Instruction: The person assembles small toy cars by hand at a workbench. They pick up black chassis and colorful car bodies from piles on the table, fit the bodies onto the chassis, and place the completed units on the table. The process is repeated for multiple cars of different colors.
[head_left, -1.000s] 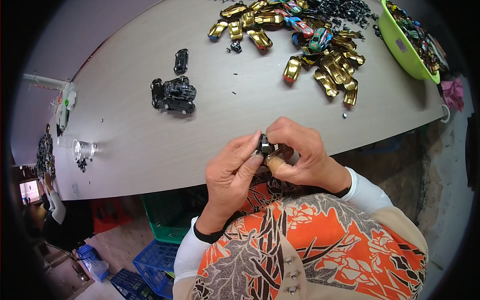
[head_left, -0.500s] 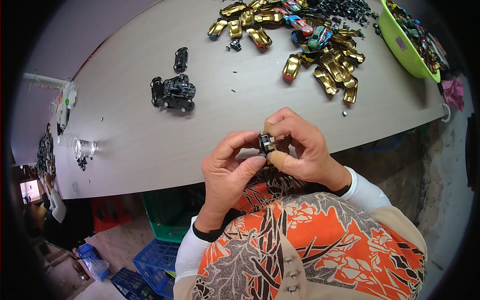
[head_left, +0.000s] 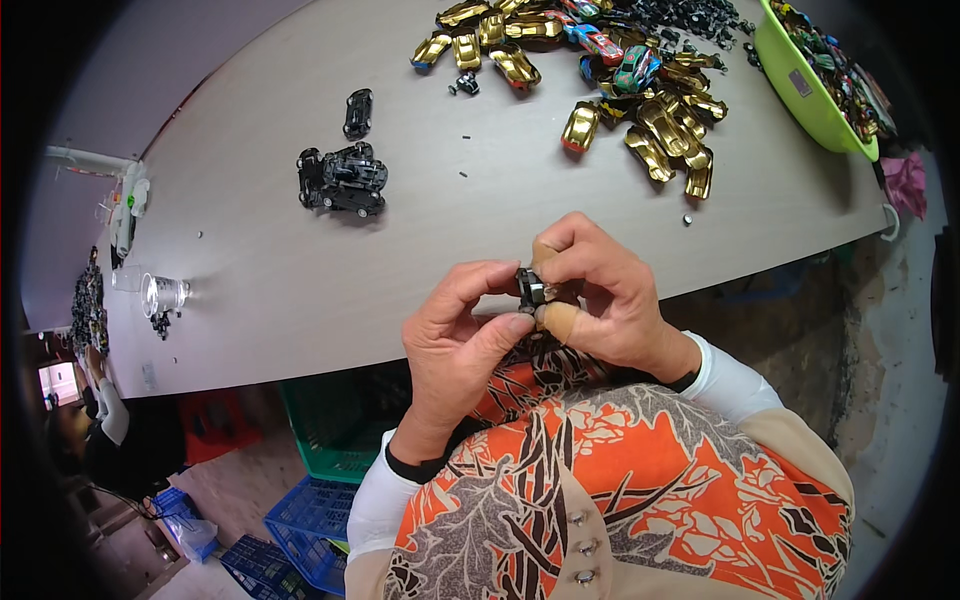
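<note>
Black toy-car part (head_left: pixel 533 289), small and dark, sits pinched between both hands just above the near edge of the table (head_left: pixel 300 290). The left hand (head_left: pixel 455 335) closes thumb and forefinger on its left side; the right hand (head_left: pixel 600 290) grips it from the right with curled fingers, two of them wrapped in tan tape. Beyond the hands, the pale grey table curves away. Far from the part, up and to the left, lies one cluster of black toy chassis (head_left: pixel 342 180) with one single black chassis (head_left: pixel 357 112) behind it. Far up and right lies a pile of gold toy car bodies (head_left: pixel 660 125), too many to count, with two coloured cars (head_left: pixel 615 55) among them. One lime-green basin (head_left: pixel 810 85) stands at the far right. Blue and green crates (head_left: pixel 320 450) stand on the floor below the table.
</note>
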